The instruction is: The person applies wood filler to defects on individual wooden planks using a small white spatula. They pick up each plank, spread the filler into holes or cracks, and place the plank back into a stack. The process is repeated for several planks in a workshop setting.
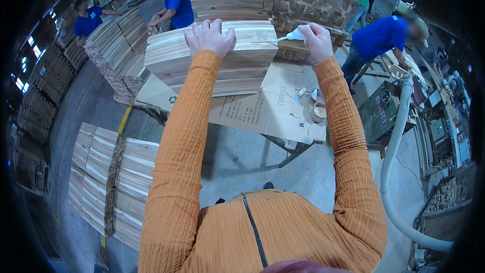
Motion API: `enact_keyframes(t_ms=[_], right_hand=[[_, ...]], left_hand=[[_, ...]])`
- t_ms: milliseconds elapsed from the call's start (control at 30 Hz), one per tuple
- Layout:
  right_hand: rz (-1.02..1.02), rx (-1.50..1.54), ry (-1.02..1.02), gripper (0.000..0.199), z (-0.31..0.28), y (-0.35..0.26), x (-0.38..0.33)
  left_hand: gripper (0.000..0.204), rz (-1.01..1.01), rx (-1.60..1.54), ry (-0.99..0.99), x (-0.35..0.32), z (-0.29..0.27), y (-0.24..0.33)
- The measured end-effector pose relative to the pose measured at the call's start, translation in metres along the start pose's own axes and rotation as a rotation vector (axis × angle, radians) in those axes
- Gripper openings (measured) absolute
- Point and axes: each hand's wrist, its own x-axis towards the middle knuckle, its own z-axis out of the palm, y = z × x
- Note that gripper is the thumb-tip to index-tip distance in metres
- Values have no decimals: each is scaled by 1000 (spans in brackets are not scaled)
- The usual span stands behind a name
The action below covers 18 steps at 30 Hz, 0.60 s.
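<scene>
A stack of wooden boards [227, 68] lies in front of me on a table covered with a flattened cardboard sheet [283, 106]. My left hand [209, 39] rests on the top board with its fingers spread. In my right hand [319, 44] is a small white squeeze bottle [297, 34], held tilted. Its thin nozzle points left, close to the right end of the top board, beside a darker mark in the wood. Whether the tip touches the wood, I cannot tell. A small round tub [317, 112] with brownish contents sits on the cardboard, by my right forearm.
More lumber stacks stand beyond the table and at the left [118, 45]. Strapped panels [96, 167] lie low at the left. People in blue shirts work at the far left and right. A pale hose [396, 146] curves past a green machine [381, 108] at the right.
</scene>
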Motion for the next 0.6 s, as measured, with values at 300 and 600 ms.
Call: enact_keyframes(t_ms=[300,600], right_hand=[[7,-4,-4,26,0,2,1],[5,5,1,26,-4,2,2]], left_hand=[[53,-4,22,33,1,4,-1],[52,2,9,33,0,3,0]])
